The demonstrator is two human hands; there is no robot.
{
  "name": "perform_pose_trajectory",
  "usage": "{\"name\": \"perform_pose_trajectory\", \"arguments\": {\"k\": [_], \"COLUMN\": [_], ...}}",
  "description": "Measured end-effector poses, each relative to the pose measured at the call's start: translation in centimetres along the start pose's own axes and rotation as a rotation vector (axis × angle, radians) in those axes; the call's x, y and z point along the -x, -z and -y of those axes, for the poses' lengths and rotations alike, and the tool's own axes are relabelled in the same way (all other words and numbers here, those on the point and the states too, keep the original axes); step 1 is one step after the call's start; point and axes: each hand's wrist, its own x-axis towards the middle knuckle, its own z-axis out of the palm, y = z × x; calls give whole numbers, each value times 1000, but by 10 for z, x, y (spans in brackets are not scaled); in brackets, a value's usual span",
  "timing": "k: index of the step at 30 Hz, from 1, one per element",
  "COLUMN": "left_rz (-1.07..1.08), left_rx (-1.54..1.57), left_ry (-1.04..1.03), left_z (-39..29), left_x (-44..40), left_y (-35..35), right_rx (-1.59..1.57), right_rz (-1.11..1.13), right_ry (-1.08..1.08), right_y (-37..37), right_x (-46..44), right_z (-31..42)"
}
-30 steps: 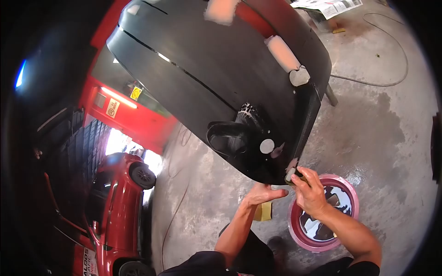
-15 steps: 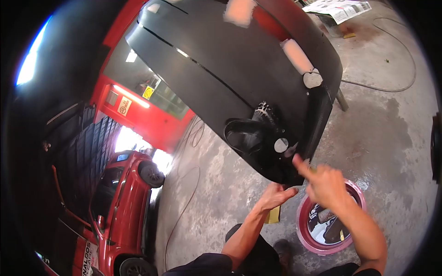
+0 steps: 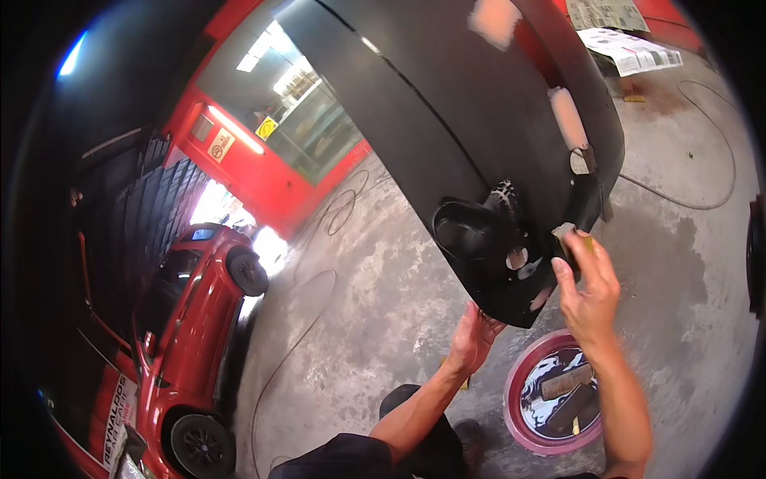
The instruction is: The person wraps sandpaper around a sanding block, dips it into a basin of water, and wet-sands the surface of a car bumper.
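Note:
A large dark car bumper (image 3: 447, 96) with pinkish filler patches fills the upper middle, its near end pointing down at me. My left hand (image 3: 472, 342) grips the bumper's lower edge, the fingers partly hidden behind it. My right hand (image 3: 589, 287) is at the right edge of this end, fingers bent around a small yellowish piece of sandpaper (image 3: 587, 239). Close by, the bumper has a round recess and a hole, with bare scuffed spots. Below my right hand stands a pink-rimmed bucket (image 3: 512, 423) of water with dark blocks in it.
A red car (image 3: 191, 319) is parked at the left. Hoses (image 3: 307, 307) lie across the wet-patched concrete floor (image 3: 375, 263). Newspaper (image 3: 630, 52) covers a stand at the upper right. A red wall with a window (image 3: 319, 120) rises behind.
My right hand has moved up and to the right along the bumper's edge. My left hand stays at the lower edge. The view has shifted, so the bumper sits farther right.

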Motion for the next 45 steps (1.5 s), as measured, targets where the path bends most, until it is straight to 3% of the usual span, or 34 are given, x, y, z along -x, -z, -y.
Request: {"name": "perform_pose_trajectory", "arguments": {"k": [1,3,5,6,7,8,9,11,13,14,15,17,19,21,23,24,25,27,28,29,30,32,33,35,36,37,39,41,42,43,45], "left_rz": [111,-5,-121,-61,-8,43,92,-23,-81,-198,-243,-351,-192,-76,-222,-280,-203,-55,-4,27,-162,-84,-51,-89,-103,-183,-263,-193,-199,-203,-197], "left_rx": [128,97,69,-241,-182,-123,-66,-717,-1026,-485,-302,74,-342,-724,-247,-82,-269,-668,-887,-1086,-526,-736,-837,-629,-560,-494,-421,-31,-30,-209,-382], "left_ry": [39,56,82,42,65,90,119,64,32,104,129,152,71,-76,129,194,68,-143,-248,-365,-91,-171,-217,-67,-18,165,352,227,235,152,55], "left_z": [-2,-3,-1,1,3,5,7,15,12,5,0,-10,0,8,18,20,14,8,8,4,1,15,22,11,9,12,5,-1,-1,-1,-4], "left_x": [-2,1,2,2,1,-1,-3,2,3,-1,-1,-3,0,4,6,7,2,-2,-1,-2,-2,-1,0,0,1,3,0,-2,2,3,-2], "left_y": [1,-10,-11,-7,-2,2,7,-2,-16,-27,-34,-49,-31,-12,-5,-6,-14,-21,-20,-23,-31,-17,-10,-21,-22,-15,-18,-28,-32,-36,-35], "right_rx": [60,61,49,42,36,95,109,35,55,70,82,104,60,26,46,107,161,65,106,103,116,153,114,107,106,143,145,105,63,65,185], "right_rz": [-8,-73,31,105,179,132,-13,-73,3,23,49,95,-49,32,109,119,32,-58,-32,13,69,73,13,-59,28,29,76,1,-44,-46,45], "right_ry": [31,-46,190,229,270,333,222,-57,-158,13,177,261,-122,-102,183,192,200,-186,-114,97,162,272,94,-105,-148,223,252,-68,-192,-195,202], "right_y": [-12,-31,-39,-36,-32,-31,-33,-24,-24,-27,-31,-27,-26,-28,-33,-31,-30,-26,-25,-27,-27,-29,-28,-27,-24,-31,-32,-29,-27,-28,-29], "right_x": [2,23,66,81,87,72,48,3,13,38,57,38,7,27,65,58,36,9,11,26,44,40,23,8,17,37,50,24,16,23,49], "right_z": [-6,9,14,12,8,2,3,2,16,19,19,3,1,10,16,4,1,2,9,7,11,5,1,5,18,12,11,-2,0,6,22]}}
